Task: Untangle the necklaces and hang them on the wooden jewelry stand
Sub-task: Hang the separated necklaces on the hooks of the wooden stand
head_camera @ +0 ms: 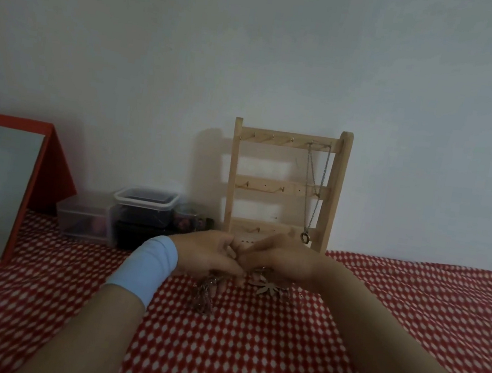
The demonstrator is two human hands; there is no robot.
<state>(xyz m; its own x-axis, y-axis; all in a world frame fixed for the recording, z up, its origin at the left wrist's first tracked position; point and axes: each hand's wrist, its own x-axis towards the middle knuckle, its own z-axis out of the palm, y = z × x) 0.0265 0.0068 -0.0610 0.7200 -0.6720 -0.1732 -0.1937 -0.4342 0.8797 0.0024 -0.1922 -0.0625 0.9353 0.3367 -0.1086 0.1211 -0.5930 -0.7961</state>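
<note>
Red-checked cloth; left hand point(207, 256) and right hand point(279, 259) meet, both pinching tangled necklaces point(205, 296), clump dangling under left; wooden jewelry stand point(282, 187) upright just behind them.

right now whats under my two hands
Tangled chains hang below the left hand, a leaf pendant below the right hand, over the red cloth. The fingers cover the rest.

Plastic boxes point(145, 201) crowd the wooden jewelry stand point(282, 188) leftward; its right side lies open.
</note>
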